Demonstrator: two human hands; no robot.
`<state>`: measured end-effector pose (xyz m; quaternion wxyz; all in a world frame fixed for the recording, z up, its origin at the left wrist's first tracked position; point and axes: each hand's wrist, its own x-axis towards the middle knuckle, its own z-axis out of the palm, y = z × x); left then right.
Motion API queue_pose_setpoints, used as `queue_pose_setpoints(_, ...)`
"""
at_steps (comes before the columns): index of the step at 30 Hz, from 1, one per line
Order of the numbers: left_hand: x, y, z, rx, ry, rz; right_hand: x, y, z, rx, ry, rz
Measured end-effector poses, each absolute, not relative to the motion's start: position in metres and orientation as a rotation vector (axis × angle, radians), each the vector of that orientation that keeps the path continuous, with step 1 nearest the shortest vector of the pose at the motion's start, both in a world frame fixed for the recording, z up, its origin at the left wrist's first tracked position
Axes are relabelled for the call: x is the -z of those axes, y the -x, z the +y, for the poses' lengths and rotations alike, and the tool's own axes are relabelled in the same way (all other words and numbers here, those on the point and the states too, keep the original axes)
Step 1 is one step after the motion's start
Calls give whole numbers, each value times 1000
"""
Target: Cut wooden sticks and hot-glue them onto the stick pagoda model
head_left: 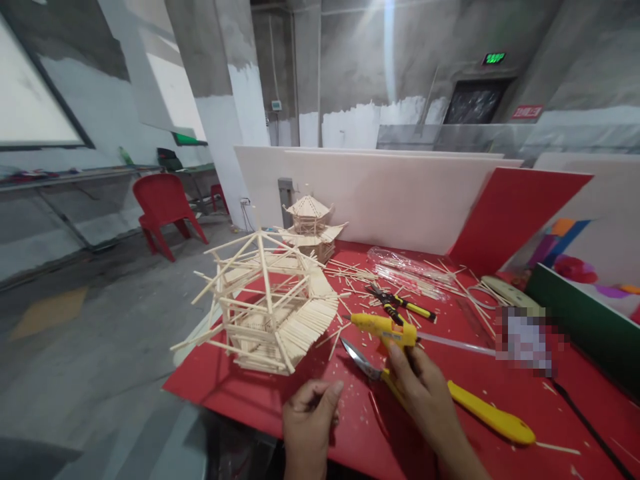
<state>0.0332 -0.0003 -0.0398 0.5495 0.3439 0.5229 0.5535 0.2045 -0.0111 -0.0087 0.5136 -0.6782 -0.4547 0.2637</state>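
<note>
My right hand (419,390) is closed around the handle of a yellow glue gun (385,327), its nozzle pointing left toward a wooden stick pavilion model (265,303) on the red table (240,393). My left hand (311,417) is at the table's near edge, fingers curled in a pinch; I cannot make out what it holds. Yellow-handled scissors (465,403) lie under my right hand, blades pointing left.
A smaller finished stick pagoda (311,227) stands behind the model. Loose sticks (350,273), a clear plastic bag (405,270) and yellow-handled cutters (400,303) lie mid-table. White and red boards (510,213) stand at the back. A red chair (164,210) stands at left.
</note>
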Motion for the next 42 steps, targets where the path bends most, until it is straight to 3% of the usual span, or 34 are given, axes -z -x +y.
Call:
queue_pose_setpoints(17, 42, -37, 2, -1283, -825, 1287, 13, -186, 32, -915, 1262, -896)
queue_pose_setpoints(25, 34, -40, 3, -1330, -795, 1324, 27, -189, 20, -955, 1230, -926)
queue_pose_setpoints(42, 41, -36, 0, -1364, -753, 1322, 10, -165, -28, -1008, 1158, -1248)
